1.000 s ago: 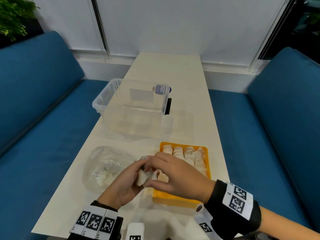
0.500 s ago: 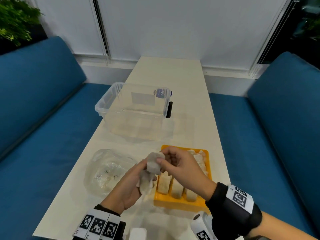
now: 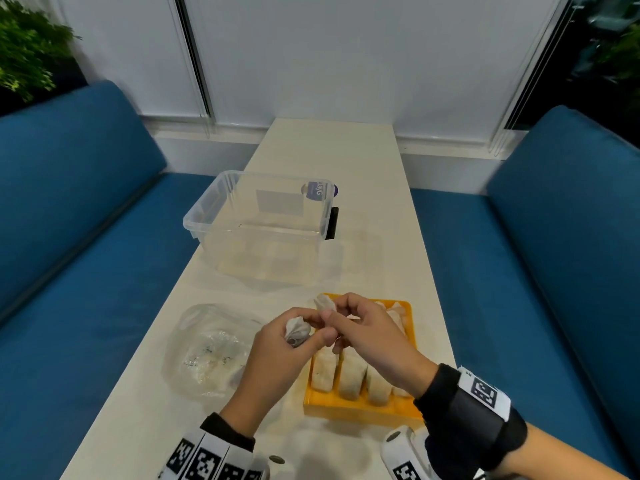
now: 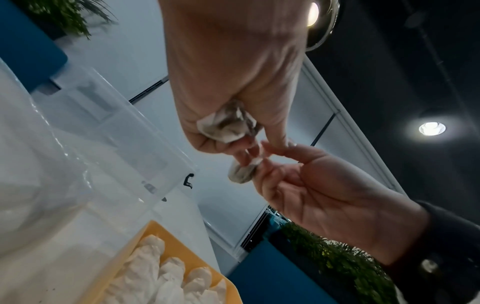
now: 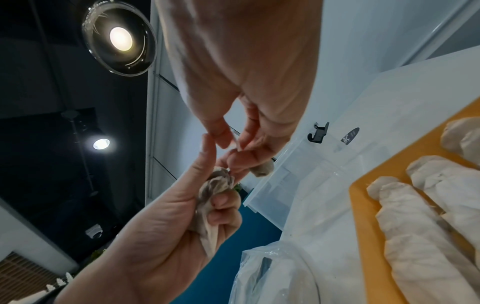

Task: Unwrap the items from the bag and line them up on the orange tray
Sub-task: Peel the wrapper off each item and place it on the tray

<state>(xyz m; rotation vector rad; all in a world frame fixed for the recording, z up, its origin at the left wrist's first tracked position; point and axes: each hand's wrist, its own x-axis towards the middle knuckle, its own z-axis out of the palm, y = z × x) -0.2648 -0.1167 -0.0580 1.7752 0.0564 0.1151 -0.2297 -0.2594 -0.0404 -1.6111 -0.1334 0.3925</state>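
We saw the left hand [image 3: 277,355] clutching a crumpled wrapper [image 3: 297,331] and the right hand [image 3: 367,336] pinching a small item [image 3: 324,302] above the orange tray's [image 3: 360,408] far-left corner. The clear bin's [image 3: 207,216] purple label [image 3: 318,191] was unreadable.

blue benches [image 3: 79,216], white table [image 3: 332,157]

The head camera looked forward and down along the long cream table [image 3: 332,150]. Both wrist cameras sat close beneath the hands, facing upward; all shared the shallow orange plastic tray [image 3: 360,408].
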